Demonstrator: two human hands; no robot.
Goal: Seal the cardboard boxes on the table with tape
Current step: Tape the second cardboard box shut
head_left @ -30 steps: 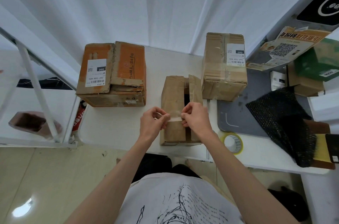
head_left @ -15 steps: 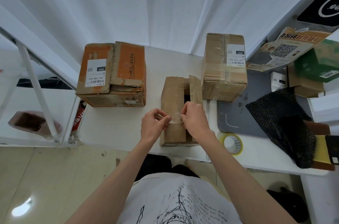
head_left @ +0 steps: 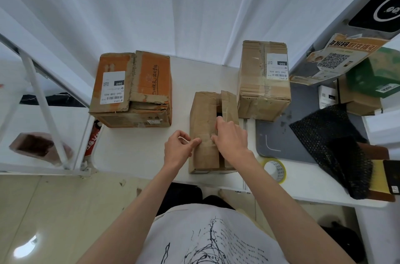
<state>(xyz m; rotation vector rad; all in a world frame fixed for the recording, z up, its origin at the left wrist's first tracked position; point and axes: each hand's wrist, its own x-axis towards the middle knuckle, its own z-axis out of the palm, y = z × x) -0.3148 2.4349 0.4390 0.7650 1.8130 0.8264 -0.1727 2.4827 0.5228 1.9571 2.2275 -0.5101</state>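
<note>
A small brown cardboard box (head_left: 204,112) stands at the table's front edge, its two top flaps apart with a dark gap between them. A strip of clear tape (head_left: 205,137) lies across the flaps. My left hand (head_left: 178,149) presses the strip's left end with thumb and forefinger at the box's left edge. My right hand (head_left: 230,137) lies flat on the right flap, pressing the tape down. A roll of tape (head_left: 274,170) with a yellowish rim lies on the table right of the box.
An orange-and-brown box (head_left: 132,88) with a white label sits at the back left. A taped brown box (head_left: 263,78) stands at the back right. A grey mat (head_left: 279,136), black netting (head_left: 333,144) and stacked packages fill the right side. The white table (head_left: 138,147) ends at my body.
Both hands have lowered the tape strip onto the small box. My right hand has moved forward and flattened over the right flap; my left hand has shifted to the box's left edge.
</note>
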